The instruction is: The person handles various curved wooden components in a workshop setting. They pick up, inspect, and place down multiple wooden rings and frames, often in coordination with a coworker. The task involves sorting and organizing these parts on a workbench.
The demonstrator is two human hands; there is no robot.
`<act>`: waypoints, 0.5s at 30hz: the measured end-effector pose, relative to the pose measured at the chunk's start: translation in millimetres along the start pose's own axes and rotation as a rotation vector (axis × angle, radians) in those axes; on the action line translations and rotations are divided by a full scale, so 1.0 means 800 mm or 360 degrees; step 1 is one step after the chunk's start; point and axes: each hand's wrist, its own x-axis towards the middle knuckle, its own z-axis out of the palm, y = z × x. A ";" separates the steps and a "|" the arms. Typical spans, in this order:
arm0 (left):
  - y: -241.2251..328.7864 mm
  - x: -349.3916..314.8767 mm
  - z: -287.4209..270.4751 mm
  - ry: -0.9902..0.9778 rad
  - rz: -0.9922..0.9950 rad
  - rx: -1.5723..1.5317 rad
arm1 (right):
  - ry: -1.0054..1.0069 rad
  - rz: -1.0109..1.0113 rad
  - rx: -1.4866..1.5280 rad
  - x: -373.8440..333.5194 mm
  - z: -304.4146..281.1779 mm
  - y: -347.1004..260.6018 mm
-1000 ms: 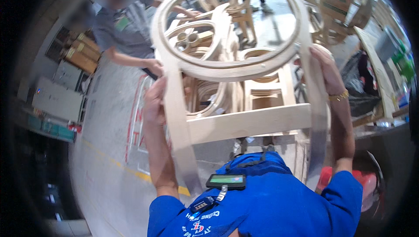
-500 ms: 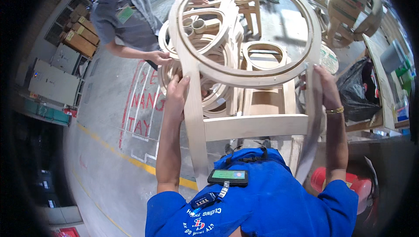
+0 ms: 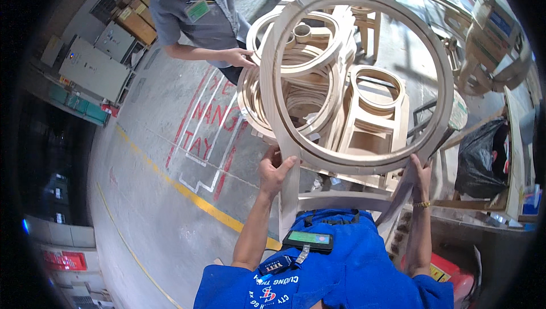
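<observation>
- While the head view is swinging leftward, the pale wooden frame (image 3: 358, 164) is sitting lower in the picture than a second ago, its oval ring (image 3: 443, 90) coming nearer the worker's body.
- That is probably bringing the load under closer control, and it is leaving the pile beyond showing more plainly.
- Left hand (image 3: 277, 169) is clasping the left upright (image 3: 289, 186) just below the ring, thumb in front; right hand (image 3: 421, 173) is grasping the opposite upright (image 3: 396, 201) by the ring's lower edge. Neither is letting go.
- Below, the crossrail (image 3: 347, 202) is running close to the blue shirt (image 3: 341, 263).
- Past the ring, a stack of oval frames (image 3: 250, 101) is lying within reach of a co-worker (image 3: 199, 24), whose nearer hand (image 3: 238, 57) is meeting its left edge.
- Underfoot, grey floor (image 3: 170, 235) is carrying a yellow line (image 3: 207, 209) and red-and-white markings (image 3: 213, 118).
- Roomward, grey cabinets (image 3: 88, 73) are standing left; a black plastic bag (image 3: 480, 158) is bulging right.
</observation>
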 end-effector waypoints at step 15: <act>-0.015 0.035 -0.022 0.0164 0.0084 0.0027 | 0.0090 0.0198 0.0194 -0.015 -0.019 0.070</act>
